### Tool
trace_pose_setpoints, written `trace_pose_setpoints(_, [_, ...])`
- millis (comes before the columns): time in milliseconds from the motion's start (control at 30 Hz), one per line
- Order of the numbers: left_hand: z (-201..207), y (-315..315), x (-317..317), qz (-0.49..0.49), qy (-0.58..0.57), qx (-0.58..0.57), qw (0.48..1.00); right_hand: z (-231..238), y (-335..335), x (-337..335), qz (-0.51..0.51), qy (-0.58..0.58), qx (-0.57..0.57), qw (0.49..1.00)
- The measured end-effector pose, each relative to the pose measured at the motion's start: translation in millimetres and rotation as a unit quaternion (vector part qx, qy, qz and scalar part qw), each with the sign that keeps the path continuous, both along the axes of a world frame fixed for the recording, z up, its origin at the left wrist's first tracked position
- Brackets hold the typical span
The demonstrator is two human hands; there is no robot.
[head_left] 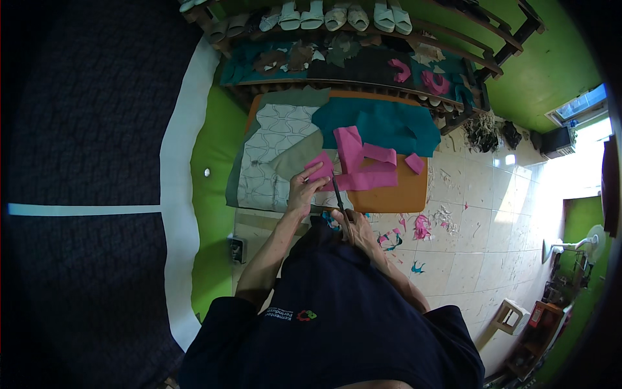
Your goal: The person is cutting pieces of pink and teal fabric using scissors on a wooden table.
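Note:
My left hand (pixel 302 194) grips a small pink piece of sheet material (pixel 319 166) between thumb and fingers, above the near middle of an orange table (pixel 389 202). Closed round the handles of a pair of dark scissors (pixel 339 194), my right hand (pixel 355 228) is low at the table's near edge. The blades point away from me and reach the right edge of the pink piece; whether they are apart I cannot tell. Just beyond lie larger pink strips (pixel 350 148) and a separate pink scrap (pixel 414 163).
Teal sheet material (pixel 382 122) and a pale patterned sheet (pixel 275 129) cover much of the table. Behind stands a rack with several sandals (pixel 312 16) and a shelf of scraps (pixel 343 52). Offcuts (pixel 422 227) litter the tiled floor. A stool (pixel 511 316) and fan (pixel 594 245) are at right.

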State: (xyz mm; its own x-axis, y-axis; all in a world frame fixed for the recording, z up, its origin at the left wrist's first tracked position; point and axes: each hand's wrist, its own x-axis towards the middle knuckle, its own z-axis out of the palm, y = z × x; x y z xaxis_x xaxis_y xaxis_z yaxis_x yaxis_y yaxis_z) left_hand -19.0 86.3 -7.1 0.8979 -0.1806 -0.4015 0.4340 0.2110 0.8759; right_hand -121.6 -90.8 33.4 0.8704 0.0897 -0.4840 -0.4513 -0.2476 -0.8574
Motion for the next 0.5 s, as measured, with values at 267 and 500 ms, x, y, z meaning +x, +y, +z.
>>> trace_pose_setpoints(267, [4, -12, -2, 0.003, -0.027, -0.021, 0.999, -14, 3, 2, -0.009, 0.006, -0.048, 0.999])
trace_pose_setpoints(500, [9, -18, -4, 0.017, -0.029, -0.041, 0.999, -23, 2, 3, -0.014, -0.008, -0.049, 0.999])
